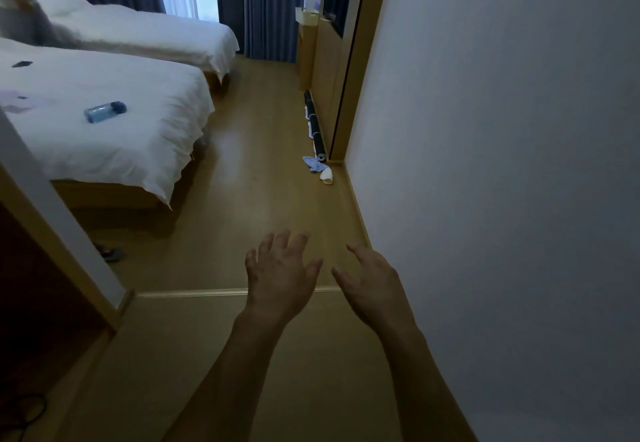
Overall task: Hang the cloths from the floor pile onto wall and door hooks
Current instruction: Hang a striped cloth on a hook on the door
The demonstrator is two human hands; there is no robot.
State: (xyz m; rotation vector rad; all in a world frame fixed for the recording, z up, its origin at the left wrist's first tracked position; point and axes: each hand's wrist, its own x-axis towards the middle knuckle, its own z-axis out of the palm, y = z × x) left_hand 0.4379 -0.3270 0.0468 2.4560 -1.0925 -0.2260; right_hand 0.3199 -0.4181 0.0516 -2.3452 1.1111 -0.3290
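Observation:
A small pile of cloths lies on the wooden floor by the wall corner: a blue-and-white striped cloth (pixel 313 163) and a white cloth (pixel 327 176) beside it. My left hand (pixel 280 273) and my right hand (pixel 369 282) are stretched out in front of me above the floor, fingers spread and relaxed, holding nothing. Both hands are well short of the pile. No hooks show in this view.
A grey wall (pixel 502 164) runs along my right. Two white beds (pixel 104 130) stand on the left, the nearer one with a blue bottle (pixel 105 111) on it. A rolled dark mat (pixel 314 123) lies along a wooden cabinet. A door frame (pixel 52 227) is at left.

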